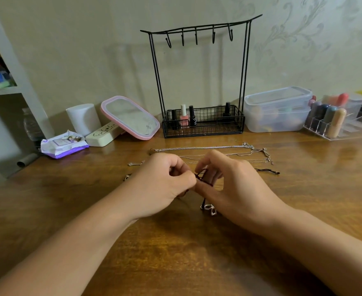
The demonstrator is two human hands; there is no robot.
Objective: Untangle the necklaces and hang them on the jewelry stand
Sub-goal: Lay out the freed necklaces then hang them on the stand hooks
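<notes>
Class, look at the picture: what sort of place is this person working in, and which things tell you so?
Probably a dressing table at home. A pink-framed mirror leans by the wall, nail polish bottles stand in the jewelry stand basket, and a clear organizer holds cosmetics.

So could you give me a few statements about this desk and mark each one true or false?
1. The jewelry stand has necklaces on its hooks. False: the hooks are bare.
2. Both hands, left hand and right hand, pinch a dark red cord. True.
3. Silver chains lie on the table behind the hands. True.
4. The stand's basket holds rings. False: it holds nail polish bottles.
</notes>
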